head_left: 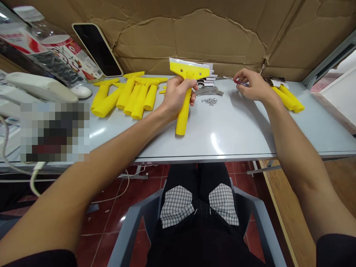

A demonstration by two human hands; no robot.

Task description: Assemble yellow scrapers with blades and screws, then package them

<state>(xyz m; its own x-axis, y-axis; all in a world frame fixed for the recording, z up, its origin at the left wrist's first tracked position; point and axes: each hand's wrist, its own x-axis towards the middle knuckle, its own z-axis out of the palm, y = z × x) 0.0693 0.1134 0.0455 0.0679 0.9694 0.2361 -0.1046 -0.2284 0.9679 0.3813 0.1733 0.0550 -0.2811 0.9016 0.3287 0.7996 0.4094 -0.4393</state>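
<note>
My left hand [178, 94] is wrapped round the yellow handle of a scraper [182, 120], held upright above the table. Its wide yellow head carries a blade edge along the top and two screws. My right hand [250, 84] pinches a small screwdriver [240, 83] with a dark red handle, its thin shaft pointing left. Between the hands lie a pile of small screws [210, 101] and several flat grey metal blades [210, 91]. Behind the scraper head is a stack of white-edged strips [211, 74], partly hidden.
Several yellow scraper handles [136, 96] lie at left, and more yellow handles [287, 98] at right. A phone [97, 50] leans on the cardboard [217, 37] behind. Bottles [66, 52], a white mouse [81, 92] and cables occupy the left end. The table's front edge [205, 160] is near my lap.
</note>
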